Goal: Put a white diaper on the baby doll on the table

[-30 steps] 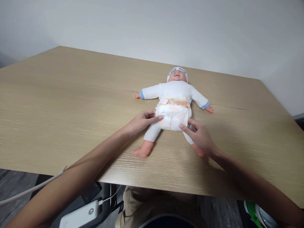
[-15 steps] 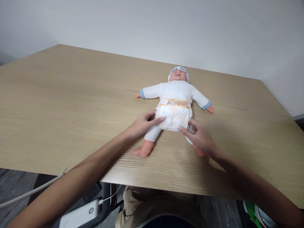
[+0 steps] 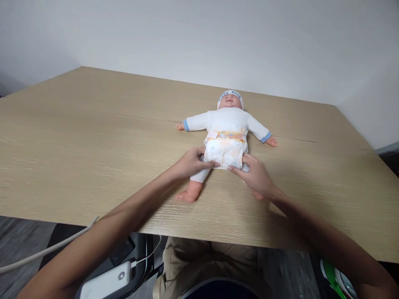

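Note:
A baby doll (image 3: 228, 118) in a white suit with blue cuffs and a lettered headband lies on its back, arms spread, feet toward me. Around its hips sits a white diaper (image 3: 226, 151) with an orange patterned waistband. My left hand (image 3: 193, 162) grips the diaper's edge at the left leg opening, thumb on the front and fingers tucked behind. At the opposite leg opening, my right hand (image 3: 254, 172) pinches the other edge the same way. That hand covers most of the doll's right-side leg.
The doll lies on a wide wooden table (image 3: 93, 153) against a pale wall (image 3: 199, 41). Below the front edge are a white power bank (image 3: 106, 280) with a cable and, at lower right, a green and white object (image 3: 335, 278). A pale thick cable (image 3: 50, 249) runs at lower left.
Both thumbs have slid slightly lower along the diaper's front and a little closer together. The view has shifted slightly. Both hands stay on the diaper.

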Demonstrator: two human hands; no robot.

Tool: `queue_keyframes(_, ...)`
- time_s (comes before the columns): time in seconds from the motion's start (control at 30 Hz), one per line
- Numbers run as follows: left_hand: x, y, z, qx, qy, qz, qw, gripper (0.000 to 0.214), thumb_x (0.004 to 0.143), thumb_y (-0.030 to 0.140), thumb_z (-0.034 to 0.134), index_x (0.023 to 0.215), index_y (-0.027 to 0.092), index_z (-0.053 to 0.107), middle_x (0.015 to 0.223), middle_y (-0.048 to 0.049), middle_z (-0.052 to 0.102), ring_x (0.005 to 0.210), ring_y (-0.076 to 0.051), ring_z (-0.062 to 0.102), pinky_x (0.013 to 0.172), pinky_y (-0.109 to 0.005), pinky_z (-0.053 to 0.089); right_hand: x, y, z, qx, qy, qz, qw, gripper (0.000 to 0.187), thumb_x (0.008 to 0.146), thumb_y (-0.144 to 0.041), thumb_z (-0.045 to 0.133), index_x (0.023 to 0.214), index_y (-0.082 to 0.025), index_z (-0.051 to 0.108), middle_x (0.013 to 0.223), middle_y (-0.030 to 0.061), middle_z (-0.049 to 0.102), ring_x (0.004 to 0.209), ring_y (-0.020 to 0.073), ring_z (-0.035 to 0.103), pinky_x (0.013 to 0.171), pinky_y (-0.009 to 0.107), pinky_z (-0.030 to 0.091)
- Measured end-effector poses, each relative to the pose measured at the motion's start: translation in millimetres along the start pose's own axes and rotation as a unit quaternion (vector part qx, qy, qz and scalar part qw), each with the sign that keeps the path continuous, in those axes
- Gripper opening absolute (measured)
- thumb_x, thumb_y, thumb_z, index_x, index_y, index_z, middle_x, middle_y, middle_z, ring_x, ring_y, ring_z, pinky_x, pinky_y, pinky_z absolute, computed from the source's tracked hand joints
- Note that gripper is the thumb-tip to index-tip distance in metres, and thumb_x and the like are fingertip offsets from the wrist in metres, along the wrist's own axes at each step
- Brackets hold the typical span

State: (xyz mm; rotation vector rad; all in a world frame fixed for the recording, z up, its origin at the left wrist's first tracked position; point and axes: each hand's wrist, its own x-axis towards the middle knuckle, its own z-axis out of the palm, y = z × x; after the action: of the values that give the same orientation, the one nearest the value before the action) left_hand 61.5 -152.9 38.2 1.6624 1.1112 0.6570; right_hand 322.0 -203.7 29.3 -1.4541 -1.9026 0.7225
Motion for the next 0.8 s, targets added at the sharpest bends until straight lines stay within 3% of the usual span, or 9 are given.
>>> queue_keyframes(0.13, -1.6, 4.9, -3.1, -0.013, -0.017, -0.024, 0.999, 0.043, 0.077, 0.053, 0.091, 0.100, 0.018, 0.081, 0.101, -0.0062, 0.078, 0.096, -0.027, 0.070, 0.087, -0.038, 0.053, 1.4, 5.1, -3.7, 0.043, -0.013, 0.000, 0.999, 0.023, 0.097, -0.046, 0.078, 0.100, -0.024, 0.081, 0.100, 0.0030, 0.076, 0.093, 0.0240, 0.069, 0.083, 0.035, 0.049)
queue_keyframes(0.33, -4.0, 8.1, -5.2, -0.048, -0.042, -0.008, 0.998, 0.047, 0.074, 0.052, 0.096, 0.104, 0.018, 0.082, 0.114, -0.0072, 0.082, 0.111, -0.031, 0.072, 0.099, -0.041, 0.055, 4.0, 12.3, -6.8, 0.049, -0.026, 0.015, 0.998, 0.033, 0.091, -0.055, 0.082, 0.096, -0.023, 0.077, 0.096, 0.0026, 0.077, 0.088, 0.0239, 0.067, 0.077, 0.034, 0.047)
queue_keyframes(0.6, -4.9, -7.3, -8.5, -0.179, -0.046, -0.014, 0.983, 0.049, 0.086, 0.058, 0.089, 0.119, 0.022, 0.082, 0.122, -0.0105, 0.083, 0.120, -0.034, 0.074, 0.103, -0.046, 0.058, -3.3, 8.4, -8.1, 0.060, -0.003, 0.061, 0.996, 0.042, 0.090, -0.059, 0.080, 0.083, -0.024, 0.059, 0.075, -0.0031, 0.059, 0.069, 0.0166, 0.050, 0.063, 0.031, 0.035)
queue_keyframes(0.8, -7.0, -10.0, 2.0, -0.250, 0.030, -0.019, 0.968, 0.042, 0.087, 0.053, 0.090, 0.109, 0.019, 0.078, 0.111, -0.0102, 0.083, 0.103, -0.027, 0.076, 0.090, -0.039, 0.060, -8.5, 3.3, -4.3, 0.046, 0.008, 0.034, 0.998, 0.035, 0.093, -0.055, 0.076, 0.086, -0.024, 0.062, 0.088, 0.0010, 0.063, 0.081, 0.0209, 0.055, 0.070, 0.033, 0.043)
